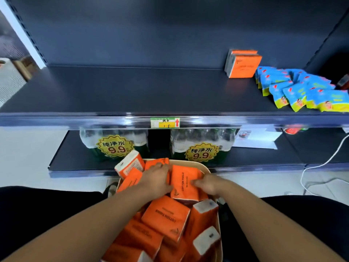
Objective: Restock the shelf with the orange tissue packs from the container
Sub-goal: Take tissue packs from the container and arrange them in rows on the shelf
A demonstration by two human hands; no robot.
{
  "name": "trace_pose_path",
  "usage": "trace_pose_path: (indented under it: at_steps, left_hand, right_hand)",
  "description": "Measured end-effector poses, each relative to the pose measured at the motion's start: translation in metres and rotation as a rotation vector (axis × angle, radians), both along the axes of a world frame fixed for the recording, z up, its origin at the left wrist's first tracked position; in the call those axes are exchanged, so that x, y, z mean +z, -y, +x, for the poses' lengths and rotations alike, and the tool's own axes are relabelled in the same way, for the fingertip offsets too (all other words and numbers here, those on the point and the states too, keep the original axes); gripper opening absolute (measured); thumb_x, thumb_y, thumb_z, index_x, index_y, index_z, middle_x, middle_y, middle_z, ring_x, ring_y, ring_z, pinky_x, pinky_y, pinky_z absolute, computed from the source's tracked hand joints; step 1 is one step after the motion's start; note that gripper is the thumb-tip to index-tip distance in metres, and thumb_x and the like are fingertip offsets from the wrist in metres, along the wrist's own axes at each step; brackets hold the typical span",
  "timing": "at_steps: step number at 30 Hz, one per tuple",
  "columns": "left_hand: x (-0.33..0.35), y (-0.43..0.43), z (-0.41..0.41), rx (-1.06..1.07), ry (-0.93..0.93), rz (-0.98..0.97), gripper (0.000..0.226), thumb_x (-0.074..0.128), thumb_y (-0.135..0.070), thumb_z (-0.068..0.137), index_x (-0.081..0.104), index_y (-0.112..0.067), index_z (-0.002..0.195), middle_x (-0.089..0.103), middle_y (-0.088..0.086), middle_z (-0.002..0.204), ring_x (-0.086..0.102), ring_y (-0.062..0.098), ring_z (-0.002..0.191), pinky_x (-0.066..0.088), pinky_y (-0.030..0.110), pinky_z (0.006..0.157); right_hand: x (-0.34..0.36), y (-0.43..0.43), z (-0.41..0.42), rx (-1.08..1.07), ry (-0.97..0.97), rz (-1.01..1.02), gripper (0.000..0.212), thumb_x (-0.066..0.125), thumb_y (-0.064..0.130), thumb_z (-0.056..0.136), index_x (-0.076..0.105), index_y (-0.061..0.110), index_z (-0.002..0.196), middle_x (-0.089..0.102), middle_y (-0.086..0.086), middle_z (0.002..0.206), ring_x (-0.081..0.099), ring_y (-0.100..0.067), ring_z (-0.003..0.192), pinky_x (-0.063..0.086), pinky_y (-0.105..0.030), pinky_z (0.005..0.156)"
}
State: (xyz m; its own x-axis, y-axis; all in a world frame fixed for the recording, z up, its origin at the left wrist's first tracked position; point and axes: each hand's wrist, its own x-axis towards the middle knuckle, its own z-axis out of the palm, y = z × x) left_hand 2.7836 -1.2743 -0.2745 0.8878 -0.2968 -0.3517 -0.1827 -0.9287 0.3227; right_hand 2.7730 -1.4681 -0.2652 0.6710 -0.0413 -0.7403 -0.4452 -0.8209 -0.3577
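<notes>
Orange tissue packs (166,218) are lying heaped in the beige container (206,170) below us, reaching its rim. We are gripping the top pack (184,181) from both sides, our left hand (157,179) curling over its left edge and our right hand (206,185) over its right. Two stocked packs (243,65) are standing on the shelf (132,91) beside the blue packets (302,89). Open board is running leftward from them and forward to the front rail (94,120).

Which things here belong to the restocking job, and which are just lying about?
Job: orange wrapped tissue packs, beige round container, dark metal shelf, orange packs already shelved.
Lying about: blue plastic packets, shrink-wrapped water bottles, white cable.
</notes>
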Motion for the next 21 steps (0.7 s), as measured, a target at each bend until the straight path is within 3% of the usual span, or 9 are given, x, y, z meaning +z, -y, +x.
trace_pose_path:
  at_steps: [1, 3, 5, 7, 9, 11, 13, 16, 21]
  left_hand:
    - [-0.004, 0.001, -0.002, -0.011, 0.022, 0.034, 0.067, 0.067, -0.041, 0.081, 0.038, -0.026, 0.139, 0.043, 0.003, 0.134, 0.042, 0.026, 0.128, 0.034, 0.039, 0.104]
    - [-0.008, 0.004, -0.004, -0.036, 0.048, 0.088, 0.066, 0.066, -0.044, 0.081, 0.039, -0.026, 0.139, 0.039, 0.002, 0.135, 0.039, 0.026, 0.129, 0.030, 0.043, 0.106]
    - [-0.012, 0.005, -0.004, -0.059, 0.068, 0.106, 0.065, 0.064, -0.045, 0.083, 0.039, -0.027, 0.140, 0.037, 0.002, 0.136, 0.036, 0.025, 0.130, 0.029, 0.043, 0.107]
    - [-0.015, 0.005, -0.004, -0.079, 0.089, 0.116, 0.065, 0.063, -0.046, 0.084, 0.037, -0.027, 0.140, 0.036, 0.002, 0.137, 0.035, 0.024, 0.131, 0.029, 0.043, 0.107]
    - [-0.017, 0.005, -0.003, -0.105, 0.101, 0.129, 0.068, 0.064, -0.044, 0.084, 0.034, -0.026, 0.142, 0.034, 0.002, 0.139, 0.034, 0.024, 0.131, 0.030, 0.043, 0.107]
    - [-0.019, 0.004, -0.002, -0.114, 0.105, 0.121, 0.074, 0.067, -0.042, 0.083, 0.029, -0.025, 0.144, 0.033, 0.001, 0.142, 0.032, 0.024, 0.134, 0.030, 0.043, 0.107]
    - [-0.019, 0.004, -0.001, -0.098, 0.113, 0.099, 0.078, 0.070, -0.041, 0.080, 0.028, -0.026, 0.143, 0.033, 0.000, 0.142, 0.033, 0.023, 0.133, 0.031, 0.042, 0.107]
    - [-0.014, 0.006, 0.005, -0.071, 0.058, 0.058, 0.086, 0.074, -0.045, 0.075, 0.025, -0.024, 0.143, 0.032, 0.001, 0.144, 0.032, 0.024, 0.135, 0.032, 0.044, 0.107]
    - [0.012, 0.002, 0.030, 0.075, -0.036, -0.236, 0.107, 0.087, -0.041, 0.055, 0.022, -0.030, 0.139, 0.034, 0.003, 0.134, 0.038, 0.023, 0.129, 0.040, 0.041, 0.104]
  right_hand:
    - [-0.007, -0.004, -0.003, -0.043, -0.017, 0.040, 0.056, 0.054, 0.050, 0.093, 0.049, 0.016, 0.136, 0.059, -0.006, 0.132, 0.058, -0.019, 0.106, 0.047, -0.030, 0.093]
    - [-0.025, -0.009, -0.006, -0.145, -0.031, 0.100, 0.091, 0.068, 0.060, 0.074, 0.031, 0.017, 0.145, 0.056, -0.004, 0.134, 0.058, -0.018, 0.110, 0.046, -0.034, 0.097]
    - [-0.032, -0.014, -0.007, -0.222, -0.018, 0.115, 0.109, 0.076, 0.057, 0.066, 0.018, 0.016, 0.148, 0.052, -0.006, 0.137, 0.056, -0.023, 0.117, 0.047, -0.035, 0.097]
    - [-0.034, -0.014, -0.005, -0.303, 0.021, 0.146, 0.105, 0.082, 0.051, 0.062, 0.029, 0.014, 0.144, 0.056, -0.006, 0.131, 0.059, -0.023, 0.111, 0.051, -0.033, 0.091]
    - [-0.033, -0.012, -0.005, -0.353, 0.009, 0.242, 0.108, 0.087, 0.056, 0.043, 0.046, 0.018, 0.136, 0.065, -0.003, 0.118, 0.066, -0.021, 0.099, 0.055, -0.036, 0.088]
    - [-0.042, -0.009, -0.003, -0.347, 0.026, 0.275, 0.121, 0.086, 0.061, 0.029, 0.046, 0.023, 0.136, 0.064, -0.002, 0.117, 0.066, -0.022, 0.098, 0.056, -0.040, 0.089]
    - [-0.037, -0.012, -0.005, -0.308, 0.024, 0.244, 0.129, 0.085, 0.058, 0.033, 0.029, 0.022, 0.144, 0.053, -0.003, 0.126, 0.060, -0.024, 0.106, 0.054, -0.042, 0.091]
    - [-0.017, -0.015, -0.005, -0.217, 0.046, 0.188, 0.114, 0.082, 0.041, 0.062, 0.011, 0.017, 0.147, 0.047, -0.002, 0.122, 0.055, -0.022, 0.108, 0.052, -0.036, 0.091]
    - [0.025, -0.007, 0.010, 0.108, 0.215, 0.076, 0.099, 0.080, 0.029, 0.067, 0.020, 0.024, 0.145, 0.049, -0.004, 0.123, 0.054, -0.023, 0.109, 0.051, -0.039, 0.090]
